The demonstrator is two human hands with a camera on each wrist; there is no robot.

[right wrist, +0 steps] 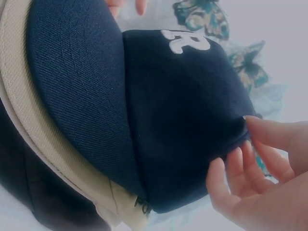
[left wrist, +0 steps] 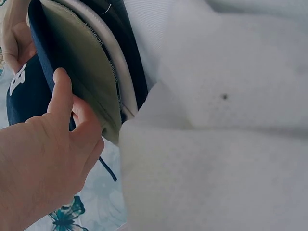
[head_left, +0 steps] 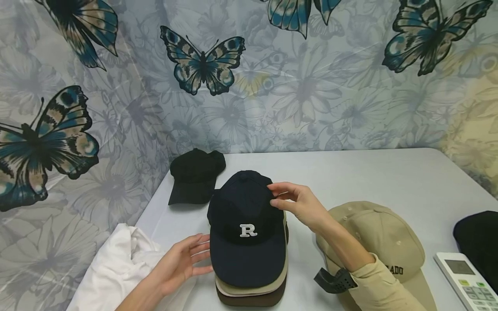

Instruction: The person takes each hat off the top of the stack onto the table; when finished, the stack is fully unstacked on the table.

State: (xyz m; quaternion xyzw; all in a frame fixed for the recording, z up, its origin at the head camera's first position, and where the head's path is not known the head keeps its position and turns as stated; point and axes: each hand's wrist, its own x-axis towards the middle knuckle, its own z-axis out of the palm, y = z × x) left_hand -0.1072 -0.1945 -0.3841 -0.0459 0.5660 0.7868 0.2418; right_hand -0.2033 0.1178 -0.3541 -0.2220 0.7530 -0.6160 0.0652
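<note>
Head view: navy cap (head_left: 246, 229) tops stack, table centre.
Right hand (head_left: 297, 204): relaxed fingertips touching crown, cap's 2 o'clock.
Left hand (head_left: 182, 262): flat, touching brim, 8 o'clock.

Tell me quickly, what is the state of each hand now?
Left hand: open, fingers touching the brim of the navy cap.
Right hand: open, fingertips touching the navy cap's crown.

Tan cap's (head_left: 383, 242) lettering partly hidden; remote (head_left: 467, 280) cropped.
</note>
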